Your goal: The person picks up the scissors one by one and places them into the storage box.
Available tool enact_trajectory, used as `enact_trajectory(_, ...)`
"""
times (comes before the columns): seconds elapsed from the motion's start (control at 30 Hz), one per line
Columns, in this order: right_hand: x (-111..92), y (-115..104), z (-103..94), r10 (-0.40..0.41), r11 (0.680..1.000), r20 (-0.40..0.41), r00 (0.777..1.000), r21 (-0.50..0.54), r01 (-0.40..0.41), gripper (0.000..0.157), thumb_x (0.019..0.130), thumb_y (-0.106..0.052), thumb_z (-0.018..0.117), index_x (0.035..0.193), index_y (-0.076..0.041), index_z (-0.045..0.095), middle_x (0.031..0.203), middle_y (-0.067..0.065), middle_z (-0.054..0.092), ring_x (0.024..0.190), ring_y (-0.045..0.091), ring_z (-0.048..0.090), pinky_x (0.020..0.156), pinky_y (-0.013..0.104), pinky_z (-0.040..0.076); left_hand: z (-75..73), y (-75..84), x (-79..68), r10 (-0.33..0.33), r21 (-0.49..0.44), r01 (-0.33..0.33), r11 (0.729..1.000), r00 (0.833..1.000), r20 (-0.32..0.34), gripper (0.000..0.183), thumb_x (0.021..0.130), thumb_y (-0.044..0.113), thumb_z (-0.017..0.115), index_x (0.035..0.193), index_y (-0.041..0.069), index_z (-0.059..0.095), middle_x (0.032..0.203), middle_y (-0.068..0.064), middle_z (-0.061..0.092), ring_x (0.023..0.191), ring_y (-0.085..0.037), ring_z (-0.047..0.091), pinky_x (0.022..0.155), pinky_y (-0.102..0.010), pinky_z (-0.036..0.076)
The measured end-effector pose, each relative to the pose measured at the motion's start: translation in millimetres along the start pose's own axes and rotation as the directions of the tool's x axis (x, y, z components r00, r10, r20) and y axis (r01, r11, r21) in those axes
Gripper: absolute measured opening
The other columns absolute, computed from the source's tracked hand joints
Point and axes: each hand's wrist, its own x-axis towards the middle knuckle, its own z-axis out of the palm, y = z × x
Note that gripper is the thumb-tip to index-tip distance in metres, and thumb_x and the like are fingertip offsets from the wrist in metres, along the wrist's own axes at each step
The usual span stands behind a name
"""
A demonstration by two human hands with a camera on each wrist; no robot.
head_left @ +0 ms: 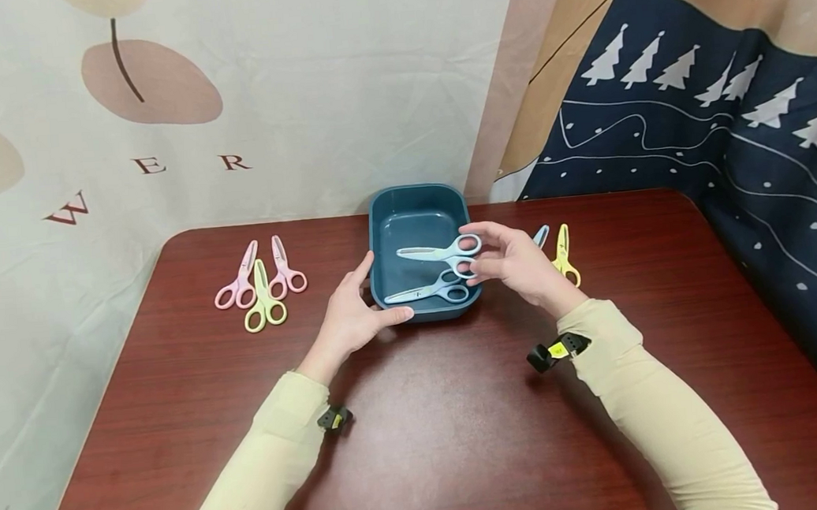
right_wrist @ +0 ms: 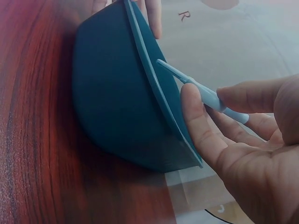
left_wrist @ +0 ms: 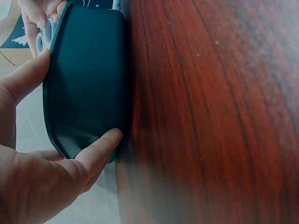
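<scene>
A dark teal plastic bin (head_left: 415, 199) stands near the table's back edge. My left hand (head_left: 348, 310) spans its near left corner, with straight fingers along the left wall and the thumb against the front. Above the bin's opening, my right hand (head_left: 519, 269) pinches a pair of light blue scissors (head_left: 426, 254) by the handle loops. Its blades point left, and in the right wrist view the scissors (right_wrist: 210, 95) slant over the rim. A second pair of blue scissors (head_left: 414, 294) lies inside the bin at the near end, its handles partly overlapped by the held pair.
Left on the brown table (head_left: 422, 444) lie two pink scissors (head_left: 241, 278) and a green pair (head_left: 263, 297) in a group. Right of the bin are yellow scissors (head_left: 564, 252) and a blue tip (head_left: 541, 235), partly hidden behind my right hand. Cloth hangs behind the table.
</scene>
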Motion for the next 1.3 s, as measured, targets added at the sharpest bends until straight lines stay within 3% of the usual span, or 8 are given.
enact_trajectory(0.43,8.5,2.8,7.5,0.008,1.0,0.034,0.999,-0.012,-0.008,0.053,0.098,0.009,0.058,0.149,0.001,0.048,0.136,0.026,0.058,0.102,0.025,0.074,0.084,0.037,0.062,-0.7,0.4,-0.6,0.005,-0.014,-0.005,1.0,1.0,0.002,0.116,0.076,0.028,0.094,0.166,0.013,0.023,0.149,-0.019,0.045,0.126,-0.029,0.061,0.103,-0.042,0.054)
enact_trajectory(0.87,14.0,-1.5,17.2,0.032,0.999,0.062,0.998,-0.038,-0.029,0.05,0.098,0.01,0.057,0.147,0.001,0.05,0.13,0.025,0.058,0.099,0.025,0.074,0.085,0.047,0.062,-0.4,0.2,-0.4,0.004,-0.017,-0.004,1.0,1.0,0.005,0.116,0.076,0.028,0.094,0.166,0.013,0.022,0.147,-0.018,0.046,0.126,-0.028,0.061,0.103,-0.042,0.053)
enact_trajectory(1.13,16.9,-2.8,21.1,0.069,0.994,0.094,0.993,-0.091,-0.061,0.051,0.097,0.01,0.057,0.146,-0.001,0.051,0.13,0.024,0.058,0.107,0.037,0.072,0.089,0.052,0.06,-0.5,-0.3,-0.6,0.003,-0.016,-0.002,1.0,1.0,0.006,0.117,0.076,0.029,0.094,0.166,0.014,0.022,0.149,-0.018,0.045,0.126,-0.028,0.061,0.103,-0.041,0.054)
enact_trajectory(1.3,18.6,-2.8,24.2,0.07,0.99,0.107,0.992,-0.125,-0.057,0.052,0.097,0.01,0.057,0.147,0.002,0.05,0.13,0.023,0.06,0.103,0.033,0.073,0.088,0.053,0.06,-0.5,0.0,-0.2,-0.002,0.0,0.002,1.0,1.0,0.007,0.117,0.076,0.03,0.094,0.166,0.015,0.022,0.149,-0.017,0.045,0.126,-0.028,0.06,0.103,-0.042,0.054)
